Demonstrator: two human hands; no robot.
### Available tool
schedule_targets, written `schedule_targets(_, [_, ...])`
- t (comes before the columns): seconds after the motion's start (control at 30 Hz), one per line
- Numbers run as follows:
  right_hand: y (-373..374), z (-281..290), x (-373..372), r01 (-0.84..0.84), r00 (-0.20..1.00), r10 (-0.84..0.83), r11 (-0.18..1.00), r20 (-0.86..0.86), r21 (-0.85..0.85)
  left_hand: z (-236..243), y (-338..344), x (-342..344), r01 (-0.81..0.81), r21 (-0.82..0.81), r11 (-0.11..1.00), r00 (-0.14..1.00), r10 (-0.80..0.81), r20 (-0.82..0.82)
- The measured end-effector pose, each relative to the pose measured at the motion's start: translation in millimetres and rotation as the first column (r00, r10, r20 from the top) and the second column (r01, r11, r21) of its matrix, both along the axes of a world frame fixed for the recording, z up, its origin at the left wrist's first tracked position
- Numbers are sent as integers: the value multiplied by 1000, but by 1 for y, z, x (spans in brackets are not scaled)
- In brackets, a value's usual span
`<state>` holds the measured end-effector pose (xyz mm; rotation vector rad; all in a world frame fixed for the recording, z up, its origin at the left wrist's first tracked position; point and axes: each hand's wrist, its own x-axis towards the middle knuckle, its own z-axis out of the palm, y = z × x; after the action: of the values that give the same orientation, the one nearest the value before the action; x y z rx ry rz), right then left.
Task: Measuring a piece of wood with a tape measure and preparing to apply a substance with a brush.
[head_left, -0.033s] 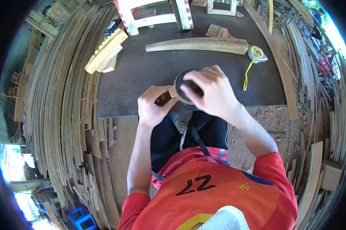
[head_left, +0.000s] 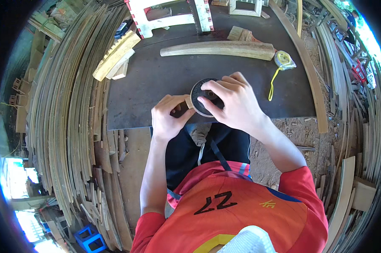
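Note:
Over the near edge of the dark tabletop [head_left: 133,99], my right hand [head_left: 239,101] grips a black abrasive disc [head_left: 197,90] with a hole in its middle. Its thumb and fingers press on the disc's face. My left hand [head_left: 166,119] is closed on a small light wooden piece [head_left: 188,102], pinched between thumb and fingers. The wood's end meets the disc's left rim; the rest of it is hidden by my fingers.
A long rounded wooden piece [head_left: 215,49] lies across the table, with a brush [head_left: 241,33] behind and a tape measure [head_left: 284,60] at its right end. Wood offcuts [head_left: 116,57] sit at left. A white stool [head_left: 169,21] stands at the back. Stacked strips [head_left: 59,105] flank the table.
The disc, smeared before, now shows sharply. My right hand has shifted very slightly, its fingers a little further round the disc. My left hand has hardly moved.

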<state>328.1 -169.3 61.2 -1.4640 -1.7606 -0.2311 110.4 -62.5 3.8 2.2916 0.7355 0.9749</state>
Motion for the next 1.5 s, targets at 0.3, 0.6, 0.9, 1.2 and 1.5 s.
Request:
schedule_targets(0.3, [6,19,15,-317,947,295,925,-129,-208,9,2,-16,69,-41,997,984,-61,168])
schedule_targets(0.6, [83,4,17,-68,997,70,837,-18,-543,35,81,-125,262,-396,880,586,181,790])
schedule_targets(0.9, [240,88,-59,-129,945,302,695,124,-708,109,212,-196,650,-639,411,533,352,769])
schedule_targets(1.2, [365,64,-143,-3,774,466,680,429,-733,204,178,-272,531,-830,170,498,730,468])
schedule_targets(1.5, [361,166,-193,77,922,249,632,296,-771,281,186,-404,414,-909,51,608,727,318])
